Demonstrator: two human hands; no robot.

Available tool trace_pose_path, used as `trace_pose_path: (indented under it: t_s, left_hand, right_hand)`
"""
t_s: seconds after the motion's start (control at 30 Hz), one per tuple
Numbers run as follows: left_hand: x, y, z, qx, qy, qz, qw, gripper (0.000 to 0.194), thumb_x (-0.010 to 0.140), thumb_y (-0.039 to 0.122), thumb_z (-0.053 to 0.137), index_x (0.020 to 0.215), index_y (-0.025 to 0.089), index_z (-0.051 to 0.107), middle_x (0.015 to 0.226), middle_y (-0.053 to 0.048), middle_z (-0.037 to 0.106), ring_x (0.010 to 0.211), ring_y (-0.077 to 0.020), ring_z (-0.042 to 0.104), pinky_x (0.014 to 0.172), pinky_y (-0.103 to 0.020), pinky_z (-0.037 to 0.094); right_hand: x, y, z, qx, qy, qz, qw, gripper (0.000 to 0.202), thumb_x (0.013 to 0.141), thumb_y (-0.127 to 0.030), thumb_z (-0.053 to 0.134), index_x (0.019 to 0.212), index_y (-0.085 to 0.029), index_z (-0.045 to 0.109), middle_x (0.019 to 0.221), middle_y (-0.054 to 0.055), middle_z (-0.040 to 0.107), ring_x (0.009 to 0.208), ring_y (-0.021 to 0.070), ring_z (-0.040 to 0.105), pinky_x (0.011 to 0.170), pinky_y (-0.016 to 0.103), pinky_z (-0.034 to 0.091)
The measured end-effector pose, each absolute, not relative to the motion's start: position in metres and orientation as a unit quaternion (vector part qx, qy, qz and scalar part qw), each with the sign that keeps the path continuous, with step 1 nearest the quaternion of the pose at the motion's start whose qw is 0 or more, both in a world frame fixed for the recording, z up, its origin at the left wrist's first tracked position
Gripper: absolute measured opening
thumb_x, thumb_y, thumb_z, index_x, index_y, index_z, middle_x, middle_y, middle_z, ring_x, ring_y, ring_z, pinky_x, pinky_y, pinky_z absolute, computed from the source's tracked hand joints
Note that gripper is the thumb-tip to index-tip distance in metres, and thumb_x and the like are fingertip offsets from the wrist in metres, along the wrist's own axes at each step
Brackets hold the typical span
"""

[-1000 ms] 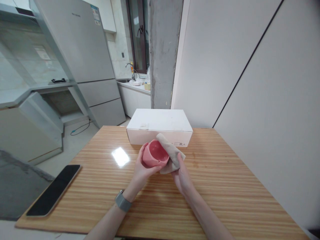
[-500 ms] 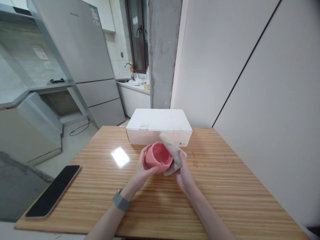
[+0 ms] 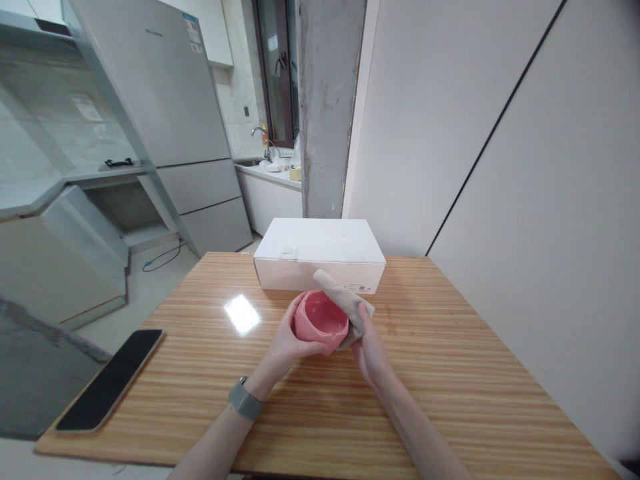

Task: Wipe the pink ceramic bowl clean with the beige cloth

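Note:
A pink bowl (image 3: 323, 319), glossy inside, is tilted with its opening toward me above the wooden table. My left hand (image 3: 287, 345) grips it from the left, thumb along the near side and fingers behind. On the right, my right hand (image 3: 369, 348) holds a light grey cloth (image 3: 341, 295) between thumb and fingers. The cloth lies against the bowl's right side, and its rolled end sticks up past the far rim. Some of the right fingers are hidden under the cloth. A grey watch band is on my left wrist.
Behind the bowl, a closed white box (image 3: 320, 250) sits on the wooden table (image 3: 450, 373). A dark flat phone-like slab (image 3: 111, 381) lies at the table's left edge. Farther back stand a grey fridge (image 3: 165, 93), a sink counter and a concrete column.
The bowl has turned a little and shifted slightly right and nearer to me. The cloth's rolled end has tipped left and lower across the rim.

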State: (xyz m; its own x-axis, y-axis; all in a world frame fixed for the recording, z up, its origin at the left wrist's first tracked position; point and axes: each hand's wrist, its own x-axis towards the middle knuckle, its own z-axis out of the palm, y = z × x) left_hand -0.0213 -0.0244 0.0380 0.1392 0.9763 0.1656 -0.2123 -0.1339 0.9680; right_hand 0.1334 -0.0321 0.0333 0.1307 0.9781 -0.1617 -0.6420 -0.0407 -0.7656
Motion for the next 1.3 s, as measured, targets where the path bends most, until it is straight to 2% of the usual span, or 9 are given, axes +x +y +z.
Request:
trace_pose_path:
  t_s: [0.3,0.43,0.53,0.67,0.8,0.9,1.03,1.2,1.3]
  left_hand:
    - [-0.010,-0.030,0.036,0.513,0.425,0.617,0.419,0.099,0.044,0.024,0.090,0.132,0.024,0.044,0.135,-0.010,0.053,0.127,-0.0317,0.049,0.108,-0.046,0.038]
    - [-0.010,-0.029,0.032,0.505,0.457,0.638,0.359,0.102,0.045,0.025,0.090,0.133,0.024,0.039,0.137,-0.011,0.048,0.130,-0.0310,0.046,0.109,-0.045,0.037]
    - [-0.011,-0.028,0.032,0.501,0.465,0.638,0.353,0.104,0.044,0.026,0.090,0.134,0.023,0.038,0.139,-0.012,0.044,0.132,-0.0320,0.043,0.109,-0.045,0.037]
    - [-0.014,-0.029,0.035,0.516,0.406,0.613,0.439,0.102,0.049,0.028,0.089,0.136,0.023,0.035,0.142,-0.013,0.043,0.133,-0.0316,0.042,0.110,-0.044,0.037]
    - [-0.018,-0.029,0.037,0.523,0.312,0.585,0.535,0.080,0.065,0.033,0.080,0.132,0.025,0.037,0.143,-0.012,0.043,0.132,-0.0304,0.044,0.110,-0.045,0.037]
    - [-0.022,-0.028,0.037,0.540,0.331,0.576,0.517,0.083,0.059,0.030,0.084,0.130,0.026,0.041,0.141,-0.011,0.044,0.130,-0.0333,0.045,0.109,-0.049,0.037]
    - [-0.023,-0.030,0.037,0.591,0.368,0.543,0.469,0.099,0.052,0.023,0.088,0.139,0.026,0.040,0.145,-0.011,0.040,0.135,-0.0340,0.038,0.113,-0.050,0.030]
    - [-0.019,-0.033,0.043,0.568,0.371,0.547,0.491,0.095,0.049,0.022,0.088,0.134,0.026,0.045,0.137,-0.010,0.052,0.128,-0.0350,0.047,0.109,-0.051,0.035]
    - [-0.017,-0.032,0.048,0.555,0.376,0.564,0.482,0.091,0.048,0.021,0.089,0.129,0.026,0.049,0.135,-0.009,0.054,0.127,-0.0343,0.048,0.109,-0.049,0.036]
  right_hand:
    - [0.119,-0.037,0.030,-0.356,-0.221,0.612,0.671,0.049,0.072,-0.057,0.070,0.108,-0.024,0.071,0.119,0.002,0.071,0.124,0.0258,0.056,0.110,0.041,0.038]
    - [0.108,-0.040,0.024,-0.343,-0.230,0.619,0.668,0.048,0.074,-0.058,0.069,0.107,-0.024,0.071,0.119,0.002,0.071,0.128,0.0246,0.052,0.114,0.043,0.032]
    - [0.106,-0.041,0.023,-0.340,-0.228,0.620,0.669,0.047,0.073,-0.058,0.070,0.106,-0.025,0.072,0.117,0.001,0.072,0.129,0.0240,0.052,0.116,0.042,0.029]
    - [0.112,-0.040,0.027,-0.336,-0.195,0.631,0.671,0.047,0.075,-0.056,0.069,0.108,-0.023,0.071,0.119,0.002,0.071,0.128,0.0242,0.052,0.114,0.041,0.033]
    - [0.123,-0.039,0.031,-0.350,-0.175,0.625,0.676,0.042,0.079,-0.052,0.065,0.109,-0.022,0.070,0.113,0.003,0.073,0.122,0.0246,0.058,0.107,0.040,0.042]
    - [0.130,-0.037,0.033,-0.358,-0.178,0.625,0.670,0.039,0.080,-0.051,0.065,0.108,-0.024,0.069,0.107,0.002,0.075,0.114,0.0253,0.063,0.098,0.040,0.051]
    - [0.134,-0.033,0.035,-0.352,-0.199,0.620,0.672,0.037,0.079,-0.050,0.066,0.104,-0.023,0.070,0.105,0.002,0.076,0.115,0.0253,0.063,0.095,0.038,0.052]
    - [0.133,-0.033,0.035,-0.364,-0.204,0.609,0.674,0.038,0.077,-0.051,0.067,0.102,-0.022,0.070,0.104,0.001,0.076,0.116,0.0254,0.062,0.097,0.039,0.051]
    - [0.130,-0.034,0.034,-0.364,-0.198,0.608,0.677,0.040,0.076,-0.052,0.069,0.104,-0.022,0.070,0.104,0.001,0.076,0.117,0.0252,0.061,0.098,0.039,0.051]
